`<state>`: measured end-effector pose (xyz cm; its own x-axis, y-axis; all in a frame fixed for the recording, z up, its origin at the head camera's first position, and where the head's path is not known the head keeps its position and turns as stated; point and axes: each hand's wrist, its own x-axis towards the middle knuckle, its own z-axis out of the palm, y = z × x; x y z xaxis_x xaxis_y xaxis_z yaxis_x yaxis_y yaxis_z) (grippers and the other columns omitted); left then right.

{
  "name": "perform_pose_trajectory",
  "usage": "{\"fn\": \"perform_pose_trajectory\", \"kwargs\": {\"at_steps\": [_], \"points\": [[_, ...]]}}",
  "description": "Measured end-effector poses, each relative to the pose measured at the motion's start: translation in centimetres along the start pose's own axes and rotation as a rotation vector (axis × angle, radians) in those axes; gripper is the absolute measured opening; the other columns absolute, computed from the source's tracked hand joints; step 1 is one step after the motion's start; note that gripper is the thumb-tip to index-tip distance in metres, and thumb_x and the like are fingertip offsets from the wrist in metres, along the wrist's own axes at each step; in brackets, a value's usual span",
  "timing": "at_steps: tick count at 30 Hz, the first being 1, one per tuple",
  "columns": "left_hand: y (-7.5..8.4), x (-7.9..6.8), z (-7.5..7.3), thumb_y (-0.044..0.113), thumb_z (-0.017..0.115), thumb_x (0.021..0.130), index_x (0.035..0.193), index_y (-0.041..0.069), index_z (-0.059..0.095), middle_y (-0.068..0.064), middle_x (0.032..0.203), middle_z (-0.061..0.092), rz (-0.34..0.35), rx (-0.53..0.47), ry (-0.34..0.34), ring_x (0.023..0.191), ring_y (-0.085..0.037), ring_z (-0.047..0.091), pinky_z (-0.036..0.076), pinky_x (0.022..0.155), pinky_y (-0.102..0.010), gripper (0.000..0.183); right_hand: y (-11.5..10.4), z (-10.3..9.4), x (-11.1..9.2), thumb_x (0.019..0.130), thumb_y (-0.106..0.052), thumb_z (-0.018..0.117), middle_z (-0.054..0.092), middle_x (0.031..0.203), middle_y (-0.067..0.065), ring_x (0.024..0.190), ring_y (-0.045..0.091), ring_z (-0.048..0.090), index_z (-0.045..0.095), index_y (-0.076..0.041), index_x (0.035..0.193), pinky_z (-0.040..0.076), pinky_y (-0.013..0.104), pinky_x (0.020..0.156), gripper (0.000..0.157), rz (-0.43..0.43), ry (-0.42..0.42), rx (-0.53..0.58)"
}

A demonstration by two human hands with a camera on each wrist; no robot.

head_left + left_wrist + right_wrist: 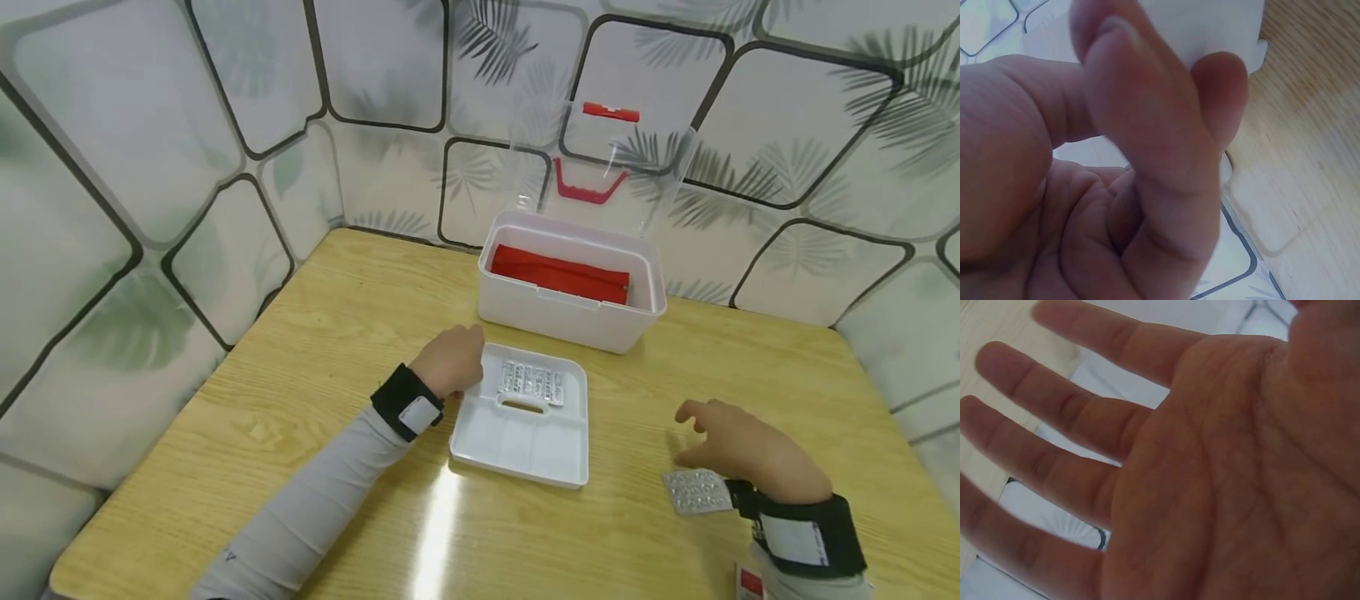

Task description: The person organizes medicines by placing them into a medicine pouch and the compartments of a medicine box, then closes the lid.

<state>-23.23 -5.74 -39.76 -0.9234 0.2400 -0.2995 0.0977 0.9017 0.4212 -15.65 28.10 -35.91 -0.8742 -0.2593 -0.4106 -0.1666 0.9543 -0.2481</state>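
My left hand (452, 362) grips the left edge of a shallow white tray (491, 442) with its fingers curled; in the left wrist view the fingertips meet close to a white surface, and the exact contact is hidden. Inside the tray's back compartment lies a silver blister pack (528, 381), behind a small raised handle. Over on the right, my right hand (753, 450) hovers with fingers spread and nothing in them. Near its thumb and wrist, another blister pack (699, 492) is on the table. The right wrist view shows the bare palm.
Behind the tray stands a white box (555, 312), its clear lid raised against the wall, with a red handle (588, 194). A red pouch (558, 273) lies inside. A small red-and-white packet (750, 582) is partly covered by my right forearm. Patterned walls border the wooden table (337, 333).
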Motion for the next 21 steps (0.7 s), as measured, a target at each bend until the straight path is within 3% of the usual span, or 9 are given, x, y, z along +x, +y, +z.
{"fn": "perform_pose_trajectory", "kwargs": {"at_steps": [8,12,16,21], "points": [[0.0,0.0,-0.1,0.005,0.054,0.094,0.124,-0.004,0.049,-0.016,0.093,0.06,-0.005,-0.006,-0.013,0.046,-0.016,0.06,0.044,0.036,-0.022,0.032,0.7,1.1,1.1,0.063,-0.031,0.087,0.061,0.103,0.02,0.088,0.032,0.058,0.058,-0.003,0.111,0.05,0.049,0.07,0.062,0.052,-0.102,-0.033],[0.1,0.1,0.0,0.005,0.053,0.094,0.125,-0.004,0.049,-0.017,0.093,0.06,-0.002,-0.012,-0.012,0.046,-0.017,0.06,0.044,0.035,-0.022,0.033,1.3,1.3,1.4,0.057,-0.025,0.088,0.057,0.101,0.013,0.083,0.026,0.054,0.056,-0.008,0.109,0.048,0.044,0.066,0.064,0.162,-0.121,-0.038],[0.1,0.1,0.0,0.004,0.053,0.093,0.124,-0.005,0.049,-0.018,0.093,0.06,0.01,0.0,0.001,0.045,-0.017,0.06,0.043,0.034,-0.021,0.032,1.9,1.4,1.8,0.061,-0.024,0.087,0.058,0.1,0.013,0.082,0.026,0.053,0.054,-0.007,0.108,0.047,0.041,0.064,0.06,0.199,-0.14,0.013],[0.0,0.1,0.0,0.003,0.053,0.092,0.121,-0.005,0.05,-0.018,0.094,0.06,0.017,-0.003,0.012,0.044,-0.017,0.059,0.042,0.033,-0.021,0.03,2.0,1.8,2.1,0.07,-0.018,0.081,0.059,0.088,0.009,0.074,0.022,0.052,0.055,-0.008,0.099,0.044,0.035,0.06,0.04,0.128,-0.119,0.047]]}}
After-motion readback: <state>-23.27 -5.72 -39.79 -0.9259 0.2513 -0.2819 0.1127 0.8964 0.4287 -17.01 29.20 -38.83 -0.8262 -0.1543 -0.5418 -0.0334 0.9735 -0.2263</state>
